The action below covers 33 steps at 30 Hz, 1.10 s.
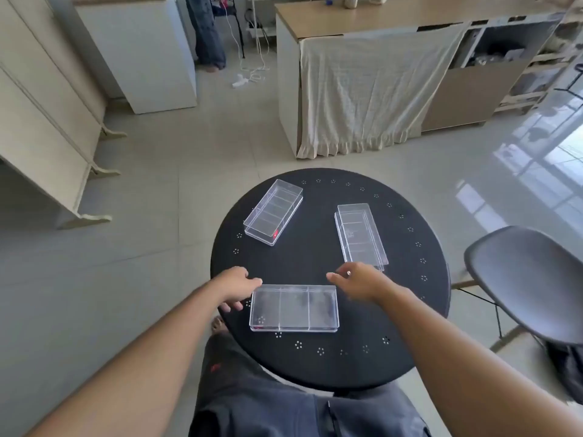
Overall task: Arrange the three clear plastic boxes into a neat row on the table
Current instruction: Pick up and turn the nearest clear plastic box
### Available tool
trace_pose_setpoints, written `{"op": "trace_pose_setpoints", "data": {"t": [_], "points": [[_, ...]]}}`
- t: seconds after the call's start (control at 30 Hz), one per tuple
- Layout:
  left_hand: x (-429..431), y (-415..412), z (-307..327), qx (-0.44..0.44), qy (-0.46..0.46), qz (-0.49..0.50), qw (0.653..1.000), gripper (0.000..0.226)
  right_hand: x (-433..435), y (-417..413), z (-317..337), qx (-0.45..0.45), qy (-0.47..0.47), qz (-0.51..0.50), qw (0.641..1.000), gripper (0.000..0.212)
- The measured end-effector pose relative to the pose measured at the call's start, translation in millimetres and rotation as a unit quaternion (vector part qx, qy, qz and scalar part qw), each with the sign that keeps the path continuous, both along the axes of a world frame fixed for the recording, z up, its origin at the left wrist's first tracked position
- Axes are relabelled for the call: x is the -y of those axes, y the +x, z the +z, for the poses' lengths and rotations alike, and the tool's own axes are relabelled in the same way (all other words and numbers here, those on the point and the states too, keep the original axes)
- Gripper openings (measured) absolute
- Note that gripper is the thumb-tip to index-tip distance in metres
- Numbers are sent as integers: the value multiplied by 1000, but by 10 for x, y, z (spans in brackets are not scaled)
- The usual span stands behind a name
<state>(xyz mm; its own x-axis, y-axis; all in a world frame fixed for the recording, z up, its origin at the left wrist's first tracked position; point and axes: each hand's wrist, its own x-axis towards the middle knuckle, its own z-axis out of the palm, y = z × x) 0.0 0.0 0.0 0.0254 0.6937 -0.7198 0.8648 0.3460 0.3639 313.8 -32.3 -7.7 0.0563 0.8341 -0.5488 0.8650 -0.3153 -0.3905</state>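
Three clear plastic boxes lie scattered on a round black table (403, 326). The near box (294, 308) lies crosswise at the front. The far left box (273, 212) is angled, with a small red mark at its near end. The right box (361, 236) points roughly away from me. My left hand (236, 287) is at the near box's left end, fingers spread, fingertips touching or almost touching its corner. My right hand (359, 280) hovers just above the near box's right far corner, fingers apart, holding nothing.
A grey chair (530, 285) stands close to the table's right side. A cloth-draped counter (372, 89) and white cabinets (138, 52) stand farther off across the tiled floor. My knees are under the table's near edge.
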Motion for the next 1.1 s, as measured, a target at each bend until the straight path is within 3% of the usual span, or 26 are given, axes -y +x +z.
{"op": "trace_pose_setpoints", "data": {"t": [0.13, 0.27, 0.4, 0.53, 0.67, 0.77, 0.83, 0.93, 1.1], "points": [[-94, 65, -126, 4, 5, 10, 1000, 65, -9, -49, -85, -30, -99, 26, 994, 60], [-264, 117, -267, 11, 66, 34, 997, 56, -108, -82, -191, -27, -78, 23, 996, 53], [-374, 115, -329, 19, 107, 54, 993, 64, -241, -110, -286, -51, -48, -11, 997, 72], [-352, 102, -350, 63, 150, 65, 985, 48, -297, -176, -332, -67, -25, -24, 997, 72], [-318, 1, -407, 112, 138, 95, 980, 72, -202, -203, -434, -85, -12, -34, 996, 81], [-230, -79, -497, 147, 119, 113, 975, 98, -135, -192, -480, -111, 0, -33, 993, 71], [-138, -114, -556, 149, 122, 102, 976, 106, -59, -201, -492, -133, 8, -58, 989, 84], [-34, -143, -631, 159, 130, 67, 976, 101, 74, -222, -484, -166, 17, -79, 983, 105], [8, -98, -699, 155, 193, 88, 965, 73, 217, -234, -478, -191, 39, -62, 979, 103]]}}
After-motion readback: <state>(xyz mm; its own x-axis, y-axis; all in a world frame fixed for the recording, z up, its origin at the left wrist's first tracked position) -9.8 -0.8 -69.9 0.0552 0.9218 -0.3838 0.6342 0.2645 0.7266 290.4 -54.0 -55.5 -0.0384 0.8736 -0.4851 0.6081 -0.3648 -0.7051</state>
